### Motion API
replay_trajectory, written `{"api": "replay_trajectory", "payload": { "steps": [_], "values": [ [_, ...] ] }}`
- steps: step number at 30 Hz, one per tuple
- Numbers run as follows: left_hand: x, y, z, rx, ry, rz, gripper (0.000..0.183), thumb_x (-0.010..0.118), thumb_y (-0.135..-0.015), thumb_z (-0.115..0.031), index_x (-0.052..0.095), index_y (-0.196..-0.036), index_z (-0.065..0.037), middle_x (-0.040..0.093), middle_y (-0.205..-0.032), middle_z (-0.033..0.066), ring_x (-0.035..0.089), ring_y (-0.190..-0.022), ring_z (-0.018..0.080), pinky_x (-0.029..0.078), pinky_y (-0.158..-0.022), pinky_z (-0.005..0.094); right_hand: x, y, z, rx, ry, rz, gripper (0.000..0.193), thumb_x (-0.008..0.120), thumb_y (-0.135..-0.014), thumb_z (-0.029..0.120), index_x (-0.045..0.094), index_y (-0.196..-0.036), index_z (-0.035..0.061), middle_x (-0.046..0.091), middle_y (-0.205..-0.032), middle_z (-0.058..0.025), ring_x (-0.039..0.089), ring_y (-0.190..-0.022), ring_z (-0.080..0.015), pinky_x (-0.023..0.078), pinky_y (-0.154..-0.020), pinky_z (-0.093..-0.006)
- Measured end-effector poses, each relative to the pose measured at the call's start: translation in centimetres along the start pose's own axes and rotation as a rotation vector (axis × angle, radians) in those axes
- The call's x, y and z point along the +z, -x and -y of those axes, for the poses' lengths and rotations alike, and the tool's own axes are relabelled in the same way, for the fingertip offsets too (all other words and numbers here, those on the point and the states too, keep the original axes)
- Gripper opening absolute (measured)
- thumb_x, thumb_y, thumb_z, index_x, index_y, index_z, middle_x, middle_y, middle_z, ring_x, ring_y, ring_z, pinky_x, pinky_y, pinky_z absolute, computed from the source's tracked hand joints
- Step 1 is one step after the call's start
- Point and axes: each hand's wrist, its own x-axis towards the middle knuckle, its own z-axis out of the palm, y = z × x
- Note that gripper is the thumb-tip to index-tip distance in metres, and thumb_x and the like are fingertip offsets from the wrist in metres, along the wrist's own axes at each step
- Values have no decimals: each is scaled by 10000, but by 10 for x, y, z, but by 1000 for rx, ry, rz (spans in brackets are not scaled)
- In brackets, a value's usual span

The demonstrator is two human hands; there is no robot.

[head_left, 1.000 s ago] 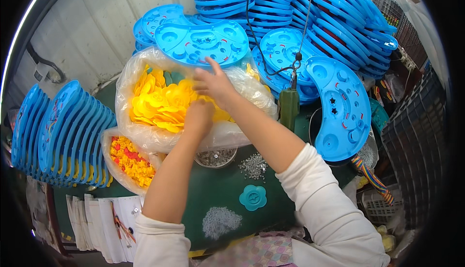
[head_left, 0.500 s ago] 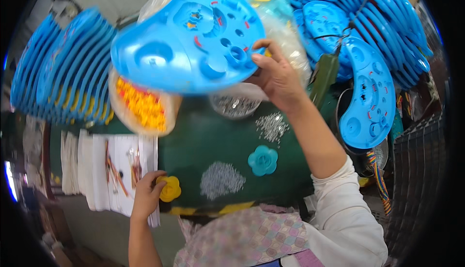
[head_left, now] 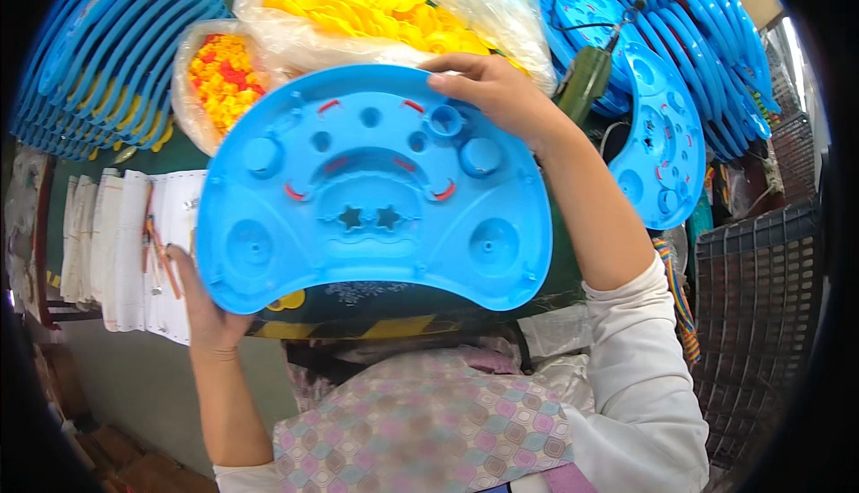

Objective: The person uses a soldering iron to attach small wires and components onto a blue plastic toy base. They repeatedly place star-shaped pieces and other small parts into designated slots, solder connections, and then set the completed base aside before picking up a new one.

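A curved blue plastic panel [head_left: 369,144] faces me above the table, with star-shaped holes, round cups and red strips in it. My right hand [head_left: 503,95] grips its far edge, right of the middle, thumb on the face. At the panel's lower left corner is my left hand [head_left: 213,312], closed about the edge with its thumb on the outer side; its other fingers are hidden behind the panel. Below the panel's inner curve a yellow flower-shaped piece [head_left: 288,301] partly shows, and beside it some small grey bits [head_left: 358,291] on the table.
Stacked blue panels [head_left: 134,46] stand at the far left, and more [head_left: 707,63] at the far right. Bags hold yellow parts [head_left: 367,5] and small red-and-yellow pieces [head_left: 224,72]. A green hand tool [head_left: 586,81] hangs at the right, above a dark crate [head_left: 756,287]. White packets [head_left: 130,251] lie left.
The panel has come down toward me and turned to face me squarely. My left hand has left the yellow flower piece and taken the panel's left corner. My right hand still holds it.
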Motion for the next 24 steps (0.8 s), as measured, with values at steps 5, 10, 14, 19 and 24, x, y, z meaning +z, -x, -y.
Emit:
{"api": "replay_trajectory", "payload": {
  "steps": [5, 10, 14, 19, 24],
  "values": [
    [-33, 12, -9, 69, -208, -35, 678, 740, -927, -241, 416, -1457, 33, 635, -1281, 219, 729, -959, 285, 650, -594, 351, -3, 32, -1, -37, -1216, 249, 698, 733, -968, 349, 446, -1504, 5, 625, -1379, -140, 604, -1272, -233, 501, -1097, -423],
    [-27, 25, 6, 114, -412, -77, 743, 787, -865, -191, 423, -1463, 59, 589, -1334, 207, 674, -1108, 289, 620, -819, 383, 31, 88, -36, 131, -631, 60, 613, 749, -921, 78, 484, -1468, 1, 640, -1348, -121, 623, -1222, -199, 527, -1058, -393],
    [-36, 21, 16, 27, -636, -51, 687, 770, -894, -157, 463, -1474, 46, 618, -1328, 187, 637, -1177, 278, 513, -1041, 400, 53, 121, -65, 140, -187, -84, 564, 758, -894, 90, 503, -1385, -16, 696, -1229, -165, 699, -1092, -230, 572, -963, -388],
    [-19, 11, 29, 153, -1040, -149, 600, 736, -921, -152, 495, -1434, 46, 631, -1305, 184, 627, -1165, 277, 490, -1042, 401, 55, 119, -76, 118, 46, -191, 585, 767, -859, 90, 492, -1368, 9, 712, -1152, -228, 727, -1054, -341, 575, -921, -434],
    [-33, 6, 43, 273, -1320, -165, 579, 741, -888, -134, 496, -1376, 60, 607, -1285, 224, 608, -1163, 340, 473, -1048, 425, 58, 114, -87, 124, 61, -166, 560, 769, -851, 88, 496, -1334, 10, 717, -1122, -246, 731, -1035, -377, 582, -899, -447]
  ]
}}
